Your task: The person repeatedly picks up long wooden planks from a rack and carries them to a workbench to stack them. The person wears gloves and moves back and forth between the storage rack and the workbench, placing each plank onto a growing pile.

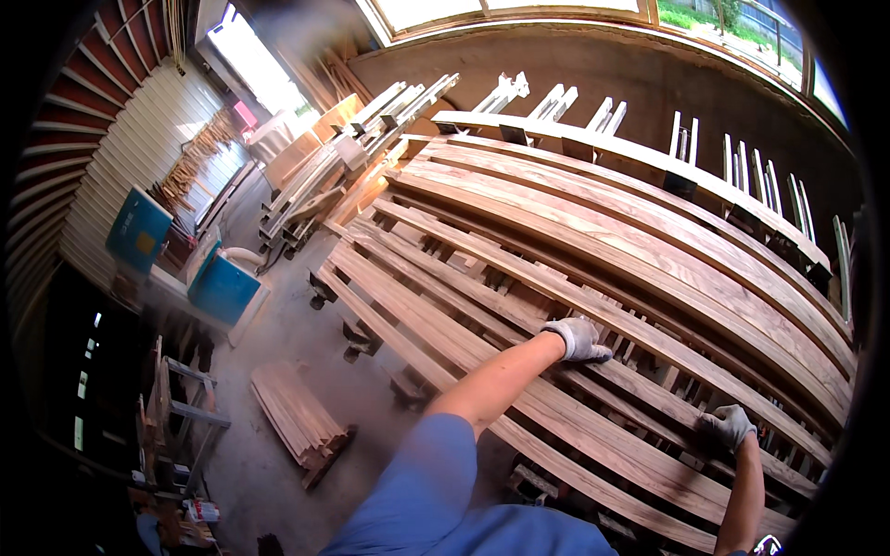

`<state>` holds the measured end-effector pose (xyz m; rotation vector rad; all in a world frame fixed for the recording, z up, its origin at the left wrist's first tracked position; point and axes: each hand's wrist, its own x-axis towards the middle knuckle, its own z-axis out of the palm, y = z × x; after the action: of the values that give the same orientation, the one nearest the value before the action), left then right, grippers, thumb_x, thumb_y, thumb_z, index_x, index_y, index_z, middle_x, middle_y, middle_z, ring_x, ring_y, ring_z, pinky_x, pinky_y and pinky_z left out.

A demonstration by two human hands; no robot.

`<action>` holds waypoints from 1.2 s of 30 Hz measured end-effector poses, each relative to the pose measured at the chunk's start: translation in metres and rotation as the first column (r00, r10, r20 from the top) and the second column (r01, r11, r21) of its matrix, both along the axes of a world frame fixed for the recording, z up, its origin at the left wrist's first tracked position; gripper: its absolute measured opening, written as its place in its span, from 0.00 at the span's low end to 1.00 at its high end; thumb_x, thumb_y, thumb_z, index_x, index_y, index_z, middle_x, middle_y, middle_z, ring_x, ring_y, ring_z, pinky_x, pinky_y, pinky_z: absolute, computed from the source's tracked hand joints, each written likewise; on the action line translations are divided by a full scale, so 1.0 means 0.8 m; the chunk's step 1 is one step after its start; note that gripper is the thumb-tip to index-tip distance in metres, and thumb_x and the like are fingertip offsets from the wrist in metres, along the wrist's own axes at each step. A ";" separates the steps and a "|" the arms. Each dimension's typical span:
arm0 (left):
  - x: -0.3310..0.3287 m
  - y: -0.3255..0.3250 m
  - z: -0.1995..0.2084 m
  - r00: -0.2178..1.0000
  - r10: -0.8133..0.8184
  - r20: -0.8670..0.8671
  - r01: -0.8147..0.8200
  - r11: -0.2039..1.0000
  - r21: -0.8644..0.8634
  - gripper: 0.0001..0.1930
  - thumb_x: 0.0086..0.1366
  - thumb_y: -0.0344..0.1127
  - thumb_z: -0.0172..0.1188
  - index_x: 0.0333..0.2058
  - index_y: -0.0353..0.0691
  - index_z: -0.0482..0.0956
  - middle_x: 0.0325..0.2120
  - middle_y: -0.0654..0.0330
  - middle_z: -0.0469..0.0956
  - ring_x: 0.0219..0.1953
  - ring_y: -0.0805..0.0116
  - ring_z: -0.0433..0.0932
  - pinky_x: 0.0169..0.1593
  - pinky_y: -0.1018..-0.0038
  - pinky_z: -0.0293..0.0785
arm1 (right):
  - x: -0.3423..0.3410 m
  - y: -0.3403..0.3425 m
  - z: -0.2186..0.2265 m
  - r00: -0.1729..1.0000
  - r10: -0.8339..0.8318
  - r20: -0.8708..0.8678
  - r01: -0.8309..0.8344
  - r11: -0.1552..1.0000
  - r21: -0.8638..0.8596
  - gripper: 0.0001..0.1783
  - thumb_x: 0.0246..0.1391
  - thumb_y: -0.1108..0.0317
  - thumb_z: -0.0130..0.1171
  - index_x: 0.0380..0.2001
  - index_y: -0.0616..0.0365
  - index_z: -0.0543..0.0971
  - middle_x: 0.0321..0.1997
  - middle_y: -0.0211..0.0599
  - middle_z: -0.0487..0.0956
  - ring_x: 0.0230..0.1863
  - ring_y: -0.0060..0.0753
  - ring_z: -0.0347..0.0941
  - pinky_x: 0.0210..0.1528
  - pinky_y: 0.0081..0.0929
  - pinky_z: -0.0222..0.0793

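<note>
At nine o'clock in the head view stood a blue machine (138, 228) against the corrugated wall (111, 176), with a second blue machine (222, 287) just toward the centre from it. At seven o'clock a small bundle of short boards (297, 417) lay on the concrete floor (278, 343), beside a metal stand (190, 408).

From the centre out to three o'clock spread a wide stack of long planks (593, 241), laid side by side on cross sticks, with gaps between the nearer ones. Beyond it, at twelve o'clock, pale metal rails (389, 111) leaned in a row.

The left hand (577, 338), in a grey work glove, reached up from six o'clock with its bare forearm and blue sleeve (436, 482). Its fingers were curled down over the edge of one long plank (519, 315) near the middle of the stack, gripping it.

The right hand (729, 427), also gloved, lay at four o'clock, well apart from the left. Its fingers were bent over the edge of what looked like the same plank, farther along; whether they closed fully around it could not be told.
</note>
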<state>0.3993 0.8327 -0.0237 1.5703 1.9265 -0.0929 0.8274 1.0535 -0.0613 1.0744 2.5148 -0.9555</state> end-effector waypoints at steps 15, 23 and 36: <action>0.017 -0.002 -0.017 0.991 0.075 -0.111 -0.070 0.997 0.042 0.39 0.67 0.70 0.49 0.38 0.33 0.88 0.44 0.41 0.83 0.51 0.45 0.81 0.58 0.59 0.75 | -0.042 -0.017 0.012 0.922 0.096 0.374 -0.260 0.871 0.417 0.33 0.52 0.32 0.59 0.19 0.53 0.86 0.25 0.46 0.83 0.31 0.52 0.81 0.37 0.45 0.76; 0.040 -0.022 -0.011 0.968 0.044 -0.246 -0.019 0.995 0.103 0.41 0.62 0.75 0.51 0.48 0.37 0.84 0.51 0.47 0.81 0.58 0.55 0.77 0.63 0.64 0.68 | -0.072 0.052 0.000 0.942 -0.082 -0.325 0.285 0.705 0.649 0.27 0.45 0.58 0.74 0.47 0.57 0.78 0.52 0.52 0.77 0.56 0.55 0.73 0.57 0.47 0.69; 0.052 -0.036 -0.020 0.962 0.151 -0.226 -0.094 0.965 0.244 0.40 0.63 0.74 0.52 0.47 0.39 0.83 0.48 0.52 0.82 0.56 0.59 0.76 0.63 0.65 0.64 | -0.129 0.096 0.009 0.956 -0.290 -0.049 0.259 0.754 0.604 0.55 0.41 0.60 0.76 0.72 0.59 0.62 0.73 0.56 0.63 0.75 0.56 0.56 0.77 0.42 0.52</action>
<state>0.4410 0.8038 -0.0395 1.6454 2.2932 -0.0075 0.7239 1.1306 -0.0538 1.6584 2.7366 -0.1313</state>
